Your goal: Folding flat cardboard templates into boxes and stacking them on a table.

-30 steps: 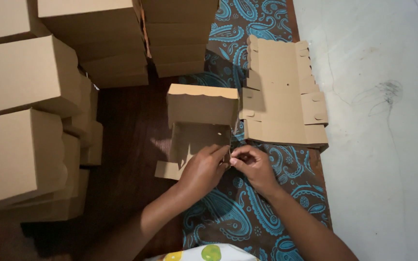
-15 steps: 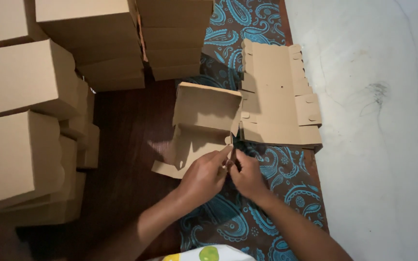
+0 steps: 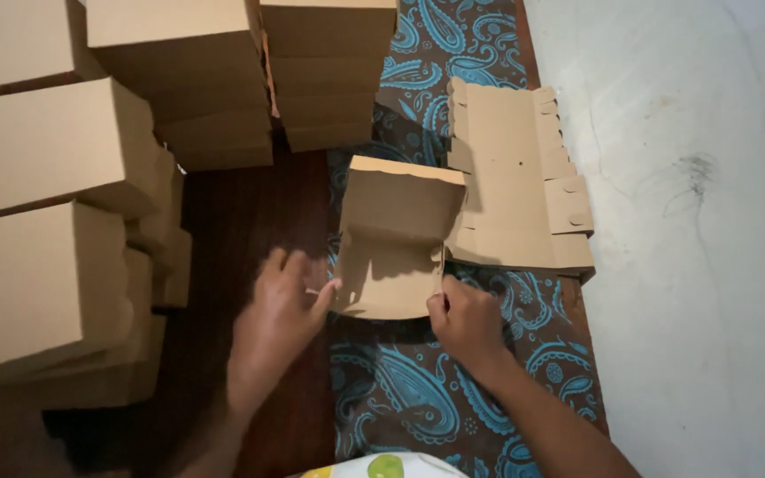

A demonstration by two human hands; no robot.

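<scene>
The left hand (image 3: pixel 281 323) and right hand (image 3: pixel 464 320) are pinching opposite sides of the half-folded box (image 3: pixel 396 239), which is sitting open on the paisley cloth (image 3: pixel 418 389). Flat blanks (image 3: pixel 515 177) are lying just right of the box; finished boxes (image 3: pixel 55 159) are stacking up left of it.

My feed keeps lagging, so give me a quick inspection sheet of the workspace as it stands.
Surface: blue paisley cloth over dark wooden floor.
Job's things: half-folded cardboard box, open, back wall upright, on the cloth.
Clutter: flat box blanks beside it; stacks of finished boxes at left and top.
Hands: left hand at the box's left front corner, right hand at its right front corner; fingers pinch the edge.
Cables: nothing seen.
Surroundings: pale wall at right; a white patterned thing at the bottom edge, kind unclear.
</scene>
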